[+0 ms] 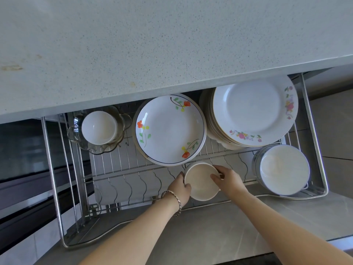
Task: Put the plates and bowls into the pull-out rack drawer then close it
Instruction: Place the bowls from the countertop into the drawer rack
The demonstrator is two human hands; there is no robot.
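Below the speckled countertop (152, 44): pull-out rack drawer (315, 142), drawn open over grey floor tiles (210, 236). Contents, back row from my left: small white bowl (99, 127) sitting in a scalloped glass dish (75, 131); orange-flowered plate (170, 129), lying flat; pink-flowered plates (254, 111), a taller stack, partly under the counter edge. Front right corner: stacked white bowls (284, 169). Front middle, over the wavy wire dividers and just before the orange-flowered plate: cream bowl (200, 183), mouth up, held between both my hands. My left hand (180, 187), bracelet (176, 200) at the wrist, curls its fingers round the left rim; my right hand (227, 180) grips the right rim, fingers bent over it. Whether the bowl rests on the wires, I cannot tell.
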